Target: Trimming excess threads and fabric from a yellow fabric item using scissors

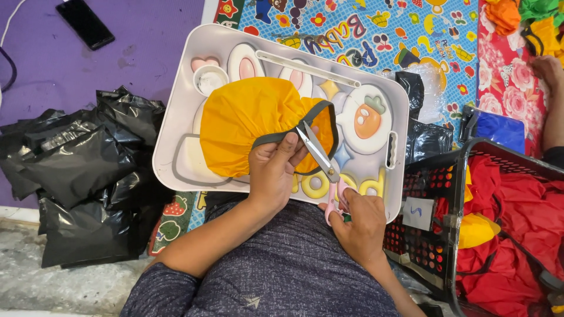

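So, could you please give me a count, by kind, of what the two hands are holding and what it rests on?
Yellow fabric piece with grey strap, in the left hand: 1
Scissors, in the right hand: 1
White tray underneath: 1
Total: 3

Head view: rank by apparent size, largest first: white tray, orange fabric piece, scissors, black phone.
1. white tray
2. orange fabric piece, pinched by the left hand
3. scissors, held in the right hand, and black phone: these two look alike in size; the phone lies farther off, so no ranking.
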